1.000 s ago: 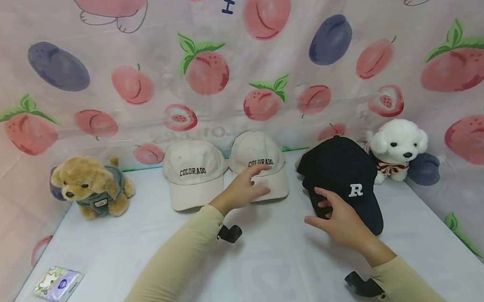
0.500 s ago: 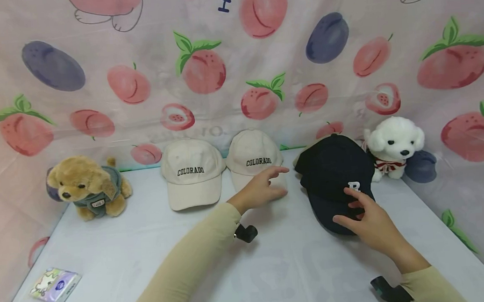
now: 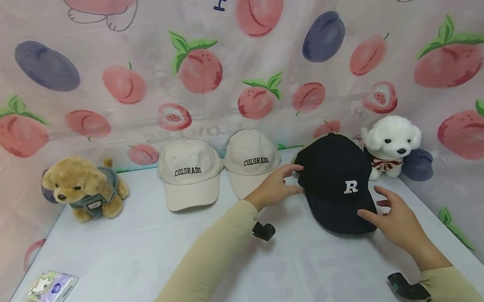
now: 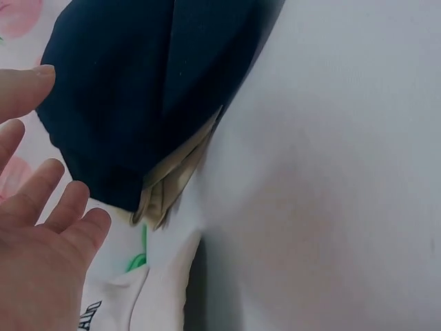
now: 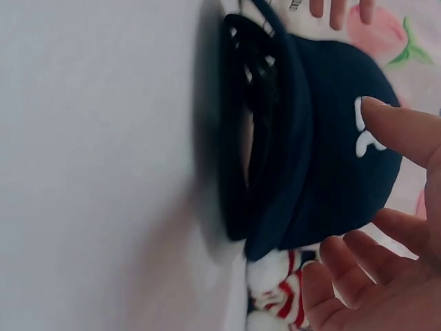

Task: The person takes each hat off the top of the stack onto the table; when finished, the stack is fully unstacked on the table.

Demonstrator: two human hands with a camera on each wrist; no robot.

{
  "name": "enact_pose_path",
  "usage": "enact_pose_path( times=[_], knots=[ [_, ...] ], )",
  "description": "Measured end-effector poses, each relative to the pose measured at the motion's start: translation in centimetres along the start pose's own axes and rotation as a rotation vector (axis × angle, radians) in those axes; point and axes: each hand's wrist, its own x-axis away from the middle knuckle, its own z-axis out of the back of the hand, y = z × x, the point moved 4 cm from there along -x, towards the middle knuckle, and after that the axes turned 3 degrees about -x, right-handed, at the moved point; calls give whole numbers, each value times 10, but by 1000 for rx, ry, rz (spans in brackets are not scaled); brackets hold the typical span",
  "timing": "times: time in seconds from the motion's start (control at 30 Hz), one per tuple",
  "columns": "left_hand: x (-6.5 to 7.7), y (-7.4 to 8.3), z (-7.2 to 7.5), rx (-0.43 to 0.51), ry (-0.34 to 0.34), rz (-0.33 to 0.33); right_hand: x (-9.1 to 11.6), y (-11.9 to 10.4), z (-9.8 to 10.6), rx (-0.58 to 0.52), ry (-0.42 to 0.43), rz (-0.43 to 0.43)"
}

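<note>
A black baseball cap (image 3: pixel 333 163) with a white letter R lies on the table, brim toward me. Beige fabric (image 4: pixel 169 183) shows under its edge in the left wrist view. My left hand (image 3: pixel 275 187) is at the cap's left side, fingers spread; I cannot tell whether the fingertips touch it. On the other side, beside the brim, my right hand (image 3: pixel 400 222) has thumb and fingers apart and holds nothing. Two beige COLORADO caps, a left one (image 3: pixel 190 173) and a right one (image 3: pixel 252 159), sit left of the black cap. My left forearm and hand partly cover the right one's brim.
A brown plush dog (image 3: pixel 86 187) sits at the back left. Close behind the black cap's right side is a white plush dog (image 3: pixel 393 142). A tissue pack (image 3: pixel 52 289) lies at the front left of the white table (image 3: pixel 275 270). Fruit-print cloth (image 3: pixel 218 110) hangs behind.
My left hand has moved right, from in front of the right beige cap to the black cap's left side. My right hand has moved right, from over the black cap to beside its brim.
</note>
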Motion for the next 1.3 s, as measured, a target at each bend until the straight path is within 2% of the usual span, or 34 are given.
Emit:
enact_pose_path(
  times=[0.33, 0.57, 0.7, 0.87, 1.07, 1.3],
  knots=[
    [-8, 3, -19, 8, -3, 66, -9, 23, -6, 15, -102, -89],
    [-10, 3, -28, 22, -21, 57, -9, 27, -10, -10, -185, -134],
    [-12, 3, -29, 26, -28, 55, -8, 24, -13, -37, -219, -114],
    [-16, 1, -27, -3, -2, 72, -8, 22, -15, -44, -239, -105],
    [-21, 2, -25, 20, -1, 94, -10, 24, -17, -40, -257, -108],
    [-24, 4, -24, 33, -8, 70, -9, 24, -18, -33, -273, -121]
  ],
)
